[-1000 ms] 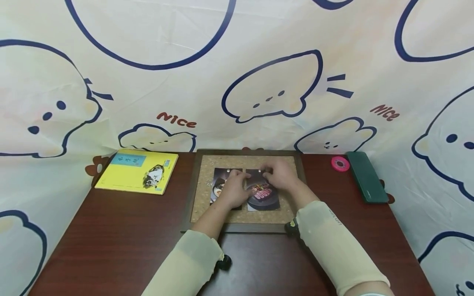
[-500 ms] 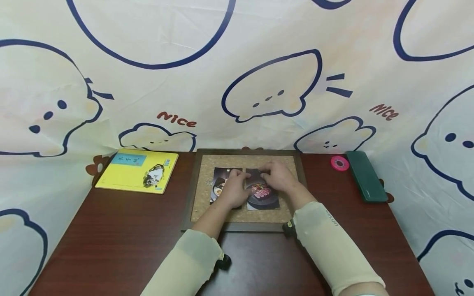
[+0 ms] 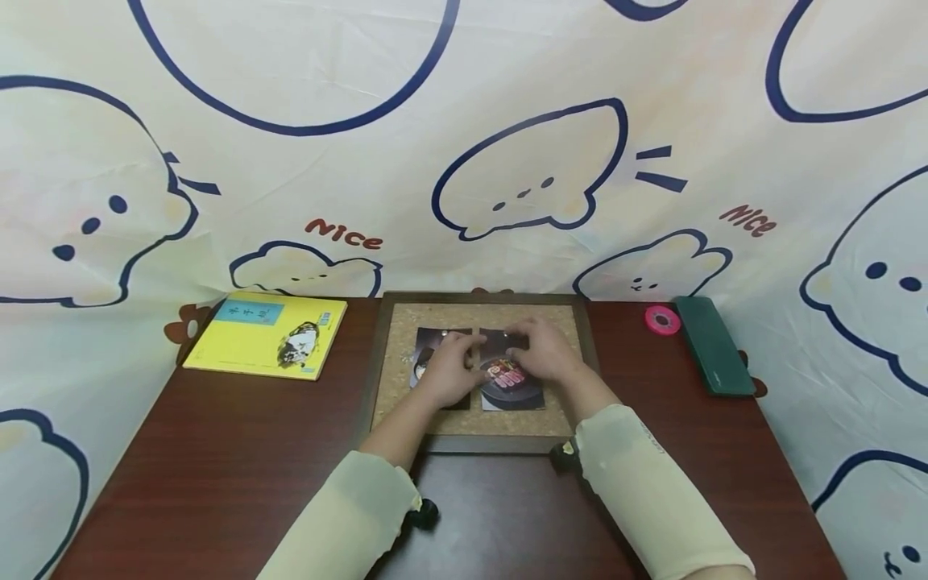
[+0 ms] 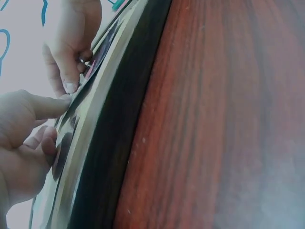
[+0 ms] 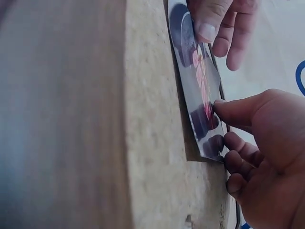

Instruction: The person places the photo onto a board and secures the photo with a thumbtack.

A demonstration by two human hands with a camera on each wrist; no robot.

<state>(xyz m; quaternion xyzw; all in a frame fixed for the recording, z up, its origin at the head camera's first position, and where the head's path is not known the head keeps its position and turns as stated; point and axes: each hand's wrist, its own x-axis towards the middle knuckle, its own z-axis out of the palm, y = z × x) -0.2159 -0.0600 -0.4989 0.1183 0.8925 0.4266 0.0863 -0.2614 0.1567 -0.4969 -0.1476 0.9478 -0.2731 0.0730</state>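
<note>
A glossy food photo point(image 3: 511, 391) lies against the cork board point(image 3: 565, 419), its lower edge casting a shadow in the right wrist view. My right hand point(image 3: 547, 350) bends over its upper right part, thumb and fingertips at the edge of the photo. At its left edge is the thumb of my left hand point(image 3: 449, 370); the right wrist view shows this thumb point(image 5: 207, 31) against the photo's face. How the other left fingers meet the photo is hidden. Under the left hand lies a second food photo point(image 3: 420, 362), partly covered, with a small shiny pin near its top.
The board's dark frame point(image 3: 493, 445) rests on a brown wooden table point(image 3: 275, 451). A yellow book point(image 3: 254, 342) lies left. To the right are a pink ring-shaped item point(image 3: 663, 320) and a dark green case point(image 3: 714, 346). A printed cloth point(image 3: 406, 177) stands behind.
Both hands stay at the right photo with only slight shifts. The left forearm has moved a little to the left; the photos look unmoved on the board.
</note>
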